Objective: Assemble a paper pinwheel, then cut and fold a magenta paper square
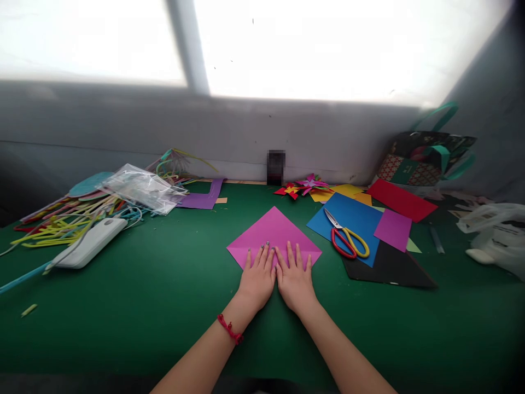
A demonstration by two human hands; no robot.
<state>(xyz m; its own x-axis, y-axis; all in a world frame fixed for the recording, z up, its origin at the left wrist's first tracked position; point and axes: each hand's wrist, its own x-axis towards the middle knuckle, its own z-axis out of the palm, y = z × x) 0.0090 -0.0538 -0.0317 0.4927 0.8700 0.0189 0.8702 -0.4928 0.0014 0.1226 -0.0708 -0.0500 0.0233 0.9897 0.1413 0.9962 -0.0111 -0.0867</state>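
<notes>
A square of magenta paper (274, 229) lies cornerwise on the green table, with a crease running across it from side to side. My left hand (257, 277) rests flat on its lower left part, fingers stretched out. Beside it my right hand (294, 277) presses flat on the lower right part, its fingers spread. The thumbs nearly meet at the middle, and both hands hide the paper's near corner. To the right, scissors (344, 239) with red and yellow handles lie partly open on a blue paper sheet (356, 210).
Black paper (389, 268), red paper (402, 200) and a small magenta square (392, 230) lie right. Paper flowers (310, 184) sit at the back. A white power strip (92, 243), pipe cleaners (53, 232) and a clear plastic bag (141, 187) are left. A patterned gift bag (410, 164) stands back right.
</notes>
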